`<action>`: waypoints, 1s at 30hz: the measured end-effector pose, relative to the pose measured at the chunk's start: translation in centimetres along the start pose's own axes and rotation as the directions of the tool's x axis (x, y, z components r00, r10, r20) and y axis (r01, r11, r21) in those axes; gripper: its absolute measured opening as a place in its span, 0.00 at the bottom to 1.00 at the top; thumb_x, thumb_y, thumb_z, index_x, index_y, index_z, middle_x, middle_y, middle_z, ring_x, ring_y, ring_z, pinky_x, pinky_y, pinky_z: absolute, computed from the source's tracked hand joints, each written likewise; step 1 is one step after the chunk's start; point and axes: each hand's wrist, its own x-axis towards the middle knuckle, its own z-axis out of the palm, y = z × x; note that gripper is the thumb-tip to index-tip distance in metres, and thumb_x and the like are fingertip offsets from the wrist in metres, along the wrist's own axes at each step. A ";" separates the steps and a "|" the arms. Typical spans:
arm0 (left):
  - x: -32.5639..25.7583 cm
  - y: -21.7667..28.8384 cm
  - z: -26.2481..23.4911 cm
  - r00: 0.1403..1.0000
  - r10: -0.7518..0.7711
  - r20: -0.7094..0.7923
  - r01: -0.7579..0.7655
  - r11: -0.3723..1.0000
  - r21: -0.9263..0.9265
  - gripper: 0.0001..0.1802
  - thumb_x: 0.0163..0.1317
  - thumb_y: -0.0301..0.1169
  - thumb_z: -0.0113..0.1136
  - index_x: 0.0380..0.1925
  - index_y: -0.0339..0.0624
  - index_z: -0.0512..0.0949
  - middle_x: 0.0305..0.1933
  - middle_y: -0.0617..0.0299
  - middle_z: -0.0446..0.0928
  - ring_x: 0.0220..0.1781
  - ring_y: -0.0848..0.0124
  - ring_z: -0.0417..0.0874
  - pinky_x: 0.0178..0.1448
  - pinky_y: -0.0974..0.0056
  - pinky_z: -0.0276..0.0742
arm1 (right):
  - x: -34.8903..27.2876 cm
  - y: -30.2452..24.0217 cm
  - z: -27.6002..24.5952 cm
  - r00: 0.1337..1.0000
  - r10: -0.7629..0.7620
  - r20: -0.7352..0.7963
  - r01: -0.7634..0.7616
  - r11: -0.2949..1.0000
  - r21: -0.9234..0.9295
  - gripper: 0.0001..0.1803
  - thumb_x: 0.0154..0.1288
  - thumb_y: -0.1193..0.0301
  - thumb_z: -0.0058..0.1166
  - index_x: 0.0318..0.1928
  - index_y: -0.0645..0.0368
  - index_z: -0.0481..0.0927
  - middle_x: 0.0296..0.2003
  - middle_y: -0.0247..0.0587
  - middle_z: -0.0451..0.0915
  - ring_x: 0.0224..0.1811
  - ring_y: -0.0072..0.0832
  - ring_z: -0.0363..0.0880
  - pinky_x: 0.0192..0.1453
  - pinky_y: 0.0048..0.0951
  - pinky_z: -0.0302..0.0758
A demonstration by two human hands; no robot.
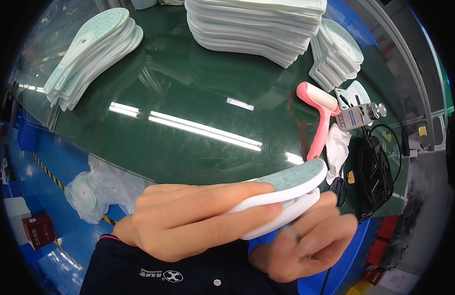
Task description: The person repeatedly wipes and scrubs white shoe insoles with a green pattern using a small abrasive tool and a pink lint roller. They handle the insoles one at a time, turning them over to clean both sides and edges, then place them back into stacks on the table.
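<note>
My left hand (pixel 185 219) grips a sole-shaped pad (pixel 291 178) with a pale green patterned top and a thick white rim. A second white layer shows below the rim, and a gap runs between the two at the right end. My left fingers lie along the side; the thumb is hidden. Just below the pad's right end, my right hand (pixel 311 241) has its fingers curled and pressed together. Whatever those fingers hold, if anything, cannot be made out. Whether the right fingertips touch the pad is unclear.
Stacks of similar pads stand at the back left (pixel 92 54), back middle (pixel 252 29) and back right (pixel 335 54) of the glossy green table (pixel 188 98). On the right lie a pink-handled roller (pixel 320 118), a bottle (pixel 355 117), white cloth (pixel 337 147), scissors (pixel 339 189) and a black bag (pixel 374 172).
</note>
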 end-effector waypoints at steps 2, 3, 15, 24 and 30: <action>0.0 -0.2 0.1 1.000 0.024 0.000 -0.024 1.000 0.019 0.12 0.41 0.23 0.61 0.30 0.40 0.80 0.31 0.51 0.80 0.24 0.67 0.82 0.21 0.74 0.73 | 0.1 0.0 -0.1 0.998 -0.005 0.056 0.005 1.000 0.002 0.17 0.27 0.88 0.60 0.21 0.55 0.76 0.18 0.29 0.72 0.19 0.23 0.66 0.26 0.20 0.61; -0.2 -0.3 0.1 0.999 0.032 -0.012 -0.032 0.999 0.030 0.12 0.41 0.23 0.61 0.30 0.40 0.80 0.31 0.51 0.80 0.24 0.67 0.82 0.21 0.74 0.73 | 0.0 0.1 -0.2 0.999 0.016 0.043 -0.015 1.000 -0.010 0.17 0.28 0.88 0.60 0.21 0.55 0.76 0.18 0.29 0.72 0.20 0.23 0.66 0.26 0.20 0.61; -0.2 -1.0 0.3 0.991 0.120 -0.050 -0.117 0.991 0.060 0.12 0.40 0.22 0.60 0.29 0.38 0.80 0.31 0.50 0.79 0.27 0.65 0.82 0.23 0.73 0.76 | -0.1 0.4 -0.7 0.999 0.013 0.033 -0.008 0.988 -0.154 0.18 0.36 0.88 0.57 0.29 0.57 0.70 0.20 0.32 0.70 0.25 0.23 0.66 0.30 0.19 0.62; 0.0 -1.0 -0.9 0.988 0.145 0.058 -0.146 0.989 0.006 0.15 0.39 0.18 0.60 0.33 0.35 0.79 0.34 0.46 0.78 0.30 0.62 0.83 0.29 0.71 0.78 | 0.8 0.9 -1.0 0.994 -0.030 -0.107 0.001 0.965 -0.263 0.16 0.41 0.88 0.50 0.30 0.59 0.64 0.20 0.35 0.64 0.21 0.20 0.59 0.27 0.17 0.56; -0.2 -1.6 -1.8 0.987 0.027 0.159 0.004 0.981 -0.192 0.15 0.42 0.18 0.63 0.35 0.31 0.77 0.37 0.42 0.77 0.33 0.58 0.82 0.34 0.69 0.79 | -0.2 -0.9 -0.8 0.998 -0.068 0.018 0.065 0.992 0.107 0.11 0.54 0.81 0.44 0.30 0.59 0.56 0.19 0.38 0.58 0.22 0.20 0.56 0.06 0.16 0.67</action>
